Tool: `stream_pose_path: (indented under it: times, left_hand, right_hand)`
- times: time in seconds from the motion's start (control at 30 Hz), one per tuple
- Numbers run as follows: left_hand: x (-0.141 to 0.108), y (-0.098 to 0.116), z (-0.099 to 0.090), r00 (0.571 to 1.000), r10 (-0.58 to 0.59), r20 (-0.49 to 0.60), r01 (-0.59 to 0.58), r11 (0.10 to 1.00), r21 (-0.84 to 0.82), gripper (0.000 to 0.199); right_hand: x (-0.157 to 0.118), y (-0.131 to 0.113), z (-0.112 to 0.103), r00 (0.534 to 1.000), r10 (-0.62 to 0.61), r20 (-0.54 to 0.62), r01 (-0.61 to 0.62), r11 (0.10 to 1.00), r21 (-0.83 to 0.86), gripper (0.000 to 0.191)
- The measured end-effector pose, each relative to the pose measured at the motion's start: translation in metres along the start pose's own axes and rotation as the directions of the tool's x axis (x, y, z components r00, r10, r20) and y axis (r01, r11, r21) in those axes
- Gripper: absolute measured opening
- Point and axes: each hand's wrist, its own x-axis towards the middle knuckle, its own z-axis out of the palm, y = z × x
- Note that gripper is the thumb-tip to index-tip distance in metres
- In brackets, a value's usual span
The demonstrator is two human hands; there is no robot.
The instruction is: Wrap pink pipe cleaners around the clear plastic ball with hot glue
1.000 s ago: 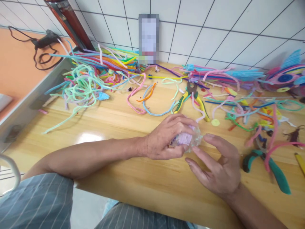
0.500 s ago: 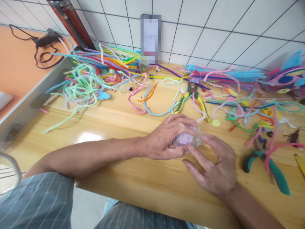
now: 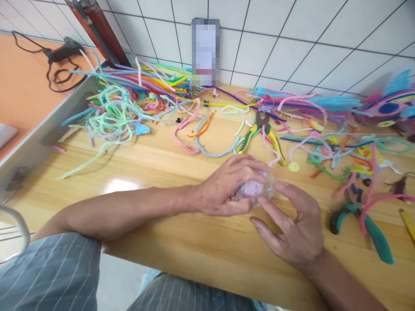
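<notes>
My left hand (image 3: pixel 231 185) is wrapped around a clear plastic piece with lilac fuzzy material on it (image 3: pixel 254 188), just above the wooden table. Its exact kind is hard to make out, since my fingers cover its left side. At its right edge is my right hand (image 3: pixel 293 224), with fingers apart and bent toward it; the fingertips are at or very close to the plastic. Pliers with yellow and green handles (image 3: pixel 246 140) lie just beyond my left hand. To the right of my right hand rest teal-handled pliers (image 3: pixel 378 239).
Pipe cleaners lie in a tangled green heap (image 3: pixel 113 112) at the left and a pink and blue bundle (image 3: pixel 301 103) along the wall. A phone (image 3: pixel 205 52) leans on the tiles. A colourful fish-like craft (image 3: pixel 389 106) stands at the far right.
My right hand has shifted very slightly to the right. My left hand keeps its hold on the plastic piece, and the rest looks the same.
</notes>
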Motion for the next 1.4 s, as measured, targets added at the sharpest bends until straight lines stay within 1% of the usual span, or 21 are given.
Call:
stream_pose_path:
  times: [0.1,0.27,0.5,0.57,0.67,0.73,0.87,0.93,1.03,1.13,1.2,1.27,1.4]
  left_hand:
    - [0.0002,0.0000,-0.0003,1.000,-0.006,0.011,0.006,1.000,-0.002,0.036]
    - [-0.0011,-0.0005,0.0007,1.000,-0.011,0.013,0.011,1.000,-0.002,0.040]
    - [-0.0019,-0.0004,-0.0004,0.999,-0.026,0.037,0.027,0.999,-0.023,0.041]
    - [-0.0017,-0.0003,-0.0003,0.999,-0.026,0.033,0.027,0.999,-0.017,0.040]
    - [-0.0013,0.0000,0.0001,1.000,-0.018,0.019,0.018,1.000,0.002,0.039]
    - [-0.0011,0.0002,0.0002,1.000,-0.012,0.016,0.012,1.000,0.011,0.038]
    - [-0.0012,0.0001,0.0000,1.000,-0.004,0.014,0.004,1.000,0.009,0.038]
    - [-0.0012,-0.0003,0.0001,1.000,0.000,0.012,0.000,1.000,0.003,0.038]
    - [-0.0011,-0.0009,0.0002,1.000,-0.007,0.018,0.007,1.000,0.000,0.038]
    - [-0.0019,-0.0017,0.0003,0.999,-0.023,0.035,0.024,1.000,-0.016,0.040]
    - [-0.0028,-0.0021,0.0005,0.999,-0.031,0.037,0.032,0.999,-0.033,0.042]
    - [-0.0036,-0.0025,0.0008,0.999,-0.032,0.036,0.033,0.999,-0.042,0.043]
    - [-0.0038,-0.0024,0.0011,1.000,-0.011,0.024,0.011,0.999,-0.034,0.041]
  right_hand:
    - [-0.0004,-0.0015,0.0003,1.000,0.004,0.011,-0.004,1.000,0.002,0.027]
    - [-0.0035,-0.0034,0.0008,0.997,0.061,-0.045,-0.059,0.997,0.040,0.033]
    - [-0.0006,-0.0016,0.0010,1.000,0.004,0.007,-0.004,1.000,0.005,0.029]
    - [-0.0020,-0.0024,0.0011,1.000,0.019,0.008,-0.019,1.000,0.020,0.030]
    - [-0.0054,-0.0037,0.0018,0.997,0.068,-0.038,-0.065,0.996,0.062,0.036]
    - [-0.0062,-0.0035,0.0023,0.995,0.085,-0.053,-0.081,0.994,0.071,0.036]
    - [-0.0032,-0.0008,0.0023,1.000,0.023,-0.009,-0.023,0.999,0.037,0.031]
    - [-0.0024,-0.0004,0.0019,1.000,0.017,0.004,-0.017,0.999,0.038,0.030]
    - [-0.0047,-0.0025,0.0015,0.998,0.057,-0.030,-0.054,0.995,0.080,0.036]
    - [-0.0085,-0.0054,0.0015,0.989,0.127,-0.074,-0.118,0.986,0.114,0.051]
    - [-0.0096,-0.0063,0.0018,0.986,0.144,-0.089,-0.133,0.984,0.119,0.056]
    - [-0.0089,-0.0057,0.0021,0.988,0.134,-0.075,-0.125,0.985,0.117,0.052]
    - [-0.0040,-0.0022,0.0017,0.998,0.062,-0.005,-0.061,0.996,0.066,0.033]
